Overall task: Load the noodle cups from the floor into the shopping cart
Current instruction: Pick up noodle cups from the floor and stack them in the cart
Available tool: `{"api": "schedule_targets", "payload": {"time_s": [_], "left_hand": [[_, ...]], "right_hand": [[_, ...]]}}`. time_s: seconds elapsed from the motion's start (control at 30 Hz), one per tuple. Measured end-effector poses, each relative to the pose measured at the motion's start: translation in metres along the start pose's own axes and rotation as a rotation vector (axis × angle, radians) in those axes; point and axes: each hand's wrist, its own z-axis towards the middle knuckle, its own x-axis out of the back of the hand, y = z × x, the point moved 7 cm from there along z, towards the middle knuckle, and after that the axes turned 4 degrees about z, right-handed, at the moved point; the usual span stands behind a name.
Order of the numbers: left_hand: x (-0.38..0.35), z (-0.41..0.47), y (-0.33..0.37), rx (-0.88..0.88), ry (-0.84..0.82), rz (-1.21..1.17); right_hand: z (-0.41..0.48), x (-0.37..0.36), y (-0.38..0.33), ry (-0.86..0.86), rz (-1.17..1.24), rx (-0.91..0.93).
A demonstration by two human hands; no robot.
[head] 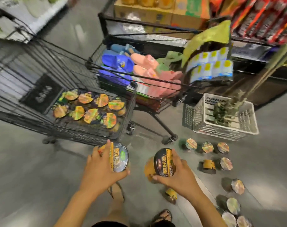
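The left hand (pixel 100 167) and right hand (pixel 175 171) each grip a dark, yellow-banded round noodle cup (pixel 119 158) (pixel 162 163) just short of the black wire shopping cart (pixel 41 66), its floor already lined with cups (pixel 90 105), while blurred cups on the grey floor (pixel 208 147) trail right, the nearest cut off by the frame.

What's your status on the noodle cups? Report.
Left hand and right hand each grip a cup. Shopping cart part loaded. More noodle cups on floor. Path clear.
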Motion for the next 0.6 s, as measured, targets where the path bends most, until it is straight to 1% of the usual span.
{"api": "schedule_targets", "payload": {"time_s": [0.13,0.27,0.47,0.6], "left_hand": [[0.040,0.039,-0.052,0.020,0.006,-0.021],[0.093,0.077,-0.095,0.028,0.085,-0.099],[0.149,0.118,-0.165,0.136,0.202,-0.163],[0.162,0.144,-0.199,0.214,0.268,-0.234]], "right_hand": [[0.033,-0.027,-0.079,-0.030,0.037,0.071],[0.069,-0.055,-0.151,-0.015,0.078,0.134],[0.101,-0.075,-0.239,0.027,0.041,0.224],[0.134,-0.082,-0.276,-0.011,-0.066,0.264]]}}
